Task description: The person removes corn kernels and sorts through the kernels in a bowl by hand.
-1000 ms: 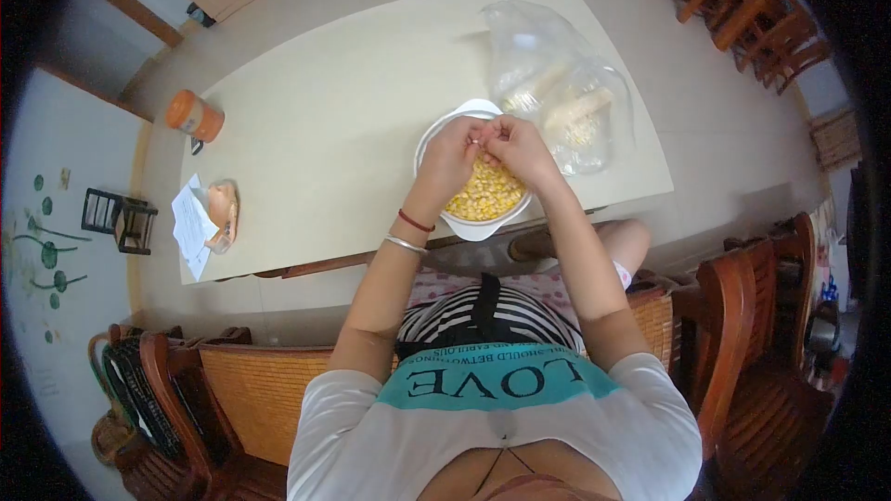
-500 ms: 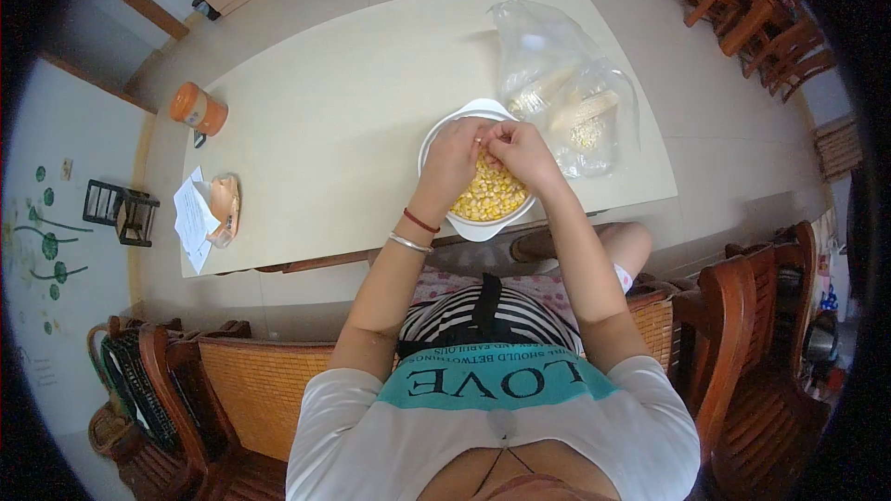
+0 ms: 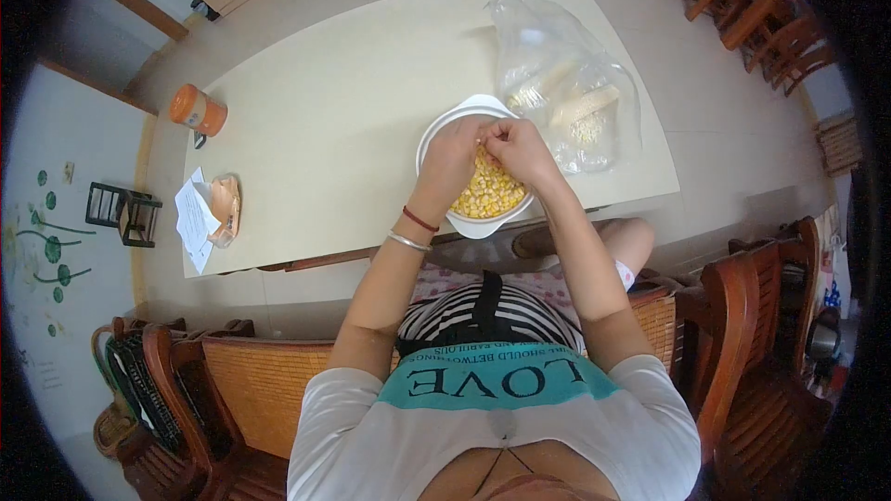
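A white two-handled bowl (image 3: 478, 227) full of loose yellow corn kernels (image 3: 490, 190) sits near the table's front edge. Above its far side, my left hand (image 3: 449, 158) is curled with its fingertips turned inward. My right hand (image 3: 522, 150) meets it there, thumb and fingers pinched together. A small pale bit shows between the fingertips, but my hands hide what they grip. Right behind the bowl lies a clear plastic bag (image 3: 529, 37) with stripped corn cobs (image 3: 587, 106) and some pale scraps.
The cream table (image 3: 343, 102) carries an orange canister (image 3: 198, 109) at its far left. White papers (image 3: 193, 221) and a clear-wrapped package (image 3: 225, 209) lie near the left edge. Wooden chairs (image 3: 742, 343) stand on the right, and a woven-backed seat (image 3: 264, 390) is behind me.
Both hands stay together over the bowl with barely any visible movement. The whole view has shifted very slightly.
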`<state>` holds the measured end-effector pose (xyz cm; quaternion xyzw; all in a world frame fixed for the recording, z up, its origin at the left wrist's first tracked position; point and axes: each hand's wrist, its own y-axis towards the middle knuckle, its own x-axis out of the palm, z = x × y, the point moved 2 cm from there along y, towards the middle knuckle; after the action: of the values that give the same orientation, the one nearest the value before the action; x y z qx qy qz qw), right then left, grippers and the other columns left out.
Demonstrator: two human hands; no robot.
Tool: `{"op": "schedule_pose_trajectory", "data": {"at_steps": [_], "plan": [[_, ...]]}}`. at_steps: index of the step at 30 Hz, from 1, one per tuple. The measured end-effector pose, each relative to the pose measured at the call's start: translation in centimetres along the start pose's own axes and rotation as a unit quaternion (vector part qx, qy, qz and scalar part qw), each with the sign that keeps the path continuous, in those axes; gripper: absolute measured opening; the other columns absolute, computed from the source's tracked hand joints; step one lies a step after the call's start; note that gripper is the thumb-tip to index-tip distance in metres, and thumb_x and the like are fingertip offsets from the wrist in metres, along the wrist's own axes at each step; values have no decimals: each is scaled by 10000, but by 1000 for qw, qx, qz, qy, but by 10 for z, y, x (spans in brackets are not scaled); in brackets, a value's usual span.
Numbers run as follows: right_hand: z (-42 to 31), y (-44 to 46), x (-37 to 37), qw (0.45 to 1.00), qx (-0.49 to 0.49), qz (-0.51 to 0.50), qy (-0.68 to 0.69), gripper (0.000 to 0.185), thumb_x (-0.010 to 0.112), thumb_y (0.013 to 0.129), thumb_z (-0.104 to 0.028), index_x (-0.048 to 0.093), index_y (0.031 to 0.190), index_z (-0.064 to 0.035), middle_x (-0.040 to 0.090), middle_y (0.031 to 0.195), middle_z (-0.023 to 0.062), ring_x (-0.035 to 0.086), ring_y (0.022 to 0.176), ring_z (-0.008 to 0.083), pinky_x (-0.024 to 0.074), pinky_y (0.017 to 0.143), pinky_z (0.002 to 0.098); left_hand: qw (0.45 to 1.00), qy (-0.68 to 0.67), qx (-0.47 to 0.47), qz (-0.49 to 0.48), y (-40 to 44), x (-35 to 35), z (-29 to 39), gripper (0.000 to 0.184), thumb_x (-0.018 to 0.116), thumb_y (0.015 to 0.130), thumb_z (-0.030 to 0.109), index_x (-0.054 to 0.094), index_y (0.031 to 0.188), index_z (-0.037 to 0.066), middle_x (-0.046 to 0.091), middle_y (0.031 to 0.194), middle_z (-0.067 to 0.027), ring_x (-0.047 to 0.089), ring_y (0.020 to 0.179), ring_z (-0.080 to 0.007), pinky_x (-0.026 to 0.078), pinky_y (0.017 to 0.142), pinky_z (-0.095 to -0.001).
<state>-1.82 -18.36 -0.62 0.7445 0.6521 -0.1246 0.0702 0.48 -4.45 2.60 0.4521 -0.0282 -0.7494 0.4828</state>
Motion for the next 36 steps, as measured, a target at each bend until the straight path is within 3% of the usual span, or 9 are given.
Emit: {"op": "schedule_pose_trajectory", "data": {"at_steps": [5, 17, 20, 23, 26, 36], "plan": [[4, 1, 1, 999, -28, 21, -19, 159, 604, 768, -100, 633, 737, 54, 603, 614, 141, 572, 596, 150, 460, 567, 320, 1000, 2, 14, 15, -1, 2, -3, 182, 579, 805, 29, 575, 985, 8, 625, 873, -184, 610, 816, -349, 489, 701, -408], [-5, -5, 0, 1000, 1, 3, 20, 160, 587, 786, -99, 656, 797, 46, 609, 638, 111, 560, 609, 118, 453, 571, 292, 999, -29, -34, 31, -4, 1, -9, 206, 608, 793, 2, 579, 996, 18, 643, 899, -175, 657, 807, -301, 532, 695, -360], [-6, -7, -1, 999, -26, 19, -27, 109, 559, 855, -43, 617, 819, 43, 591, 686, 26, 527, 600, 78, 428, 547, 231, 998, -28, -37, 38, -3, 1, -8, 201, 606, 794, 1, 581, 993, 15, 644, 905, -174, 656, 809, -301, 531, 694, -360], [-6, -7, -1, 999, -32, 24, -21, 110, 553, 865, -51, 609, 830, 36, 585, 677, 27, 523, 599, 74, 423, 541, 230, 998, -18, -29, 44, -2, 0, -6, 189, 597, 801, 0, 583, 989, 10, 645, 908, -172, 651, 825, -302, 525, 705, -358], [-4, -6, -1, 999, -33, 39, 4, 176, 584, 819, -125, 616, 772, 42, 604, 613, 95, 567, 584, 129, 449, 561, 290, 998, -9, -27, 48, -1, -2, -2, 166, 580, 816, 8, 591, 982, 6, 645, 909, -171, 644, 846, -304, 517, 727, -360], [0, -3, 0, 998, -14, 9, 53, 178, 575, 835, -117, 633, 802, 48, 592, 608, 58, 536, 570, 103, 422, 529, 268, 997, -49, -24, 46, -1, 0, -5, 149, 556, 827, 14, 620, 961, 3, 642, 919, -169, 628, 856, -320, 503, 760, -370]]}}
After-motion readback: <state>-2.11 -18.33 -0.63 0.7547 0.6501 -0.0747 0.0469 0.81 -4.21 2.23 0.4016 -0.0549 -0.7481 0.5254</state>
